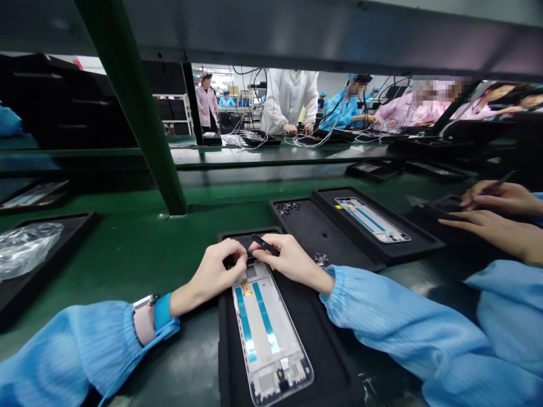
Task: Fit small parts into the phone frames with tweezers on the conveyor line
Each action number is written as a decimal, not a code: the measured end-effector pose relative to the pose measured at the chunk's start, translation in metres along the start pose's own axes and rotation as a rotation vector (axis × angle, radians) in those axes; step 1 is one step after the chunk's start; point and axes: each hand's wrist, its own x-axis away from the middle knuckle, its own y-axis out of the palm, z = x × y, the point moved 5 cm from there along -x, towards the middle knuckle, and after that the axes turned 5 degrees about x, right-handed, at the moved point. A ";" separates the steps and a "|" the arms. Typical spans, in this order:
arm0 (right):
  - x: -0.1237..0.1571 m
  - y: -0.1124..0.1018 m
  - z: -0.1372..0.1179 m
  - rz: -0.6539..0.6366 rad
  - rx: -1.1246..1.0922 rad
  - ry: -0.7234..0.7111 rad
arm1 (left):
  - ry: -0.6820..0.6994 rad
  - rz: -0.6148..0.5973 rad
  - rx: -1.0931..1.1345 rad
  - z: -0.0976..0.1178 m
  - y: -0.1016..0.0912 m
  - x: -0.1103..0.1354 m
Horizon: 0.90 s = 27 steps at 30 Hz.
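A phone frame (271,333) with two blue adhesive strips lies in a black foam tray (322,350) in front of me. At its far end, my left hand (224,263) has thumb and forefinger pinched together over the frame's top edge; whatever sits between the fingertips is too small to make out. My right hand (292,260) grips black tweezers (265,244), held slantwise over the same end. Both hands hide the upper edge of the frame.
Beside it, a black tray (297,226) holds piles of small parts (287,208). A second phone frame (373,219) lies in another tray. A co-worker's hands (496,209) work at the right. Plastic film (29,249) sits at left; a green post (139,113) rises ahead.
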 end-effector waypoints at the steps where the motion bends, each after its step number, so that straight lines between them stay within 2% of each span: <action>1: -0.001 -0.001 -0.001 0.007 0.038 -0.016 | -0.020 0.023 -0.004 -0.003 -0.002 0.000; 4: -0.002 -0.002 -0.005 0.008 0.132 -0.060 | -0.061 0.105 -0.044 -0.010 -0.013 0.000; 8: -0.001 0.001 -0.012 -0.070 0.178 -0.140 | -0.070 0.086 -0.058 -0.017 -0.022 -0.002; 18: 0.004 0.010 -0.015 -0.155 0.220 -0.387 | -0.150 0.102 0.063 -0.026 -0.019 -0.005; 27: -0.002 0.015 -0.012 -0.337 0.470 -0.351 | -0.161 0.099 0.061 -0.027 -0.019 -0.005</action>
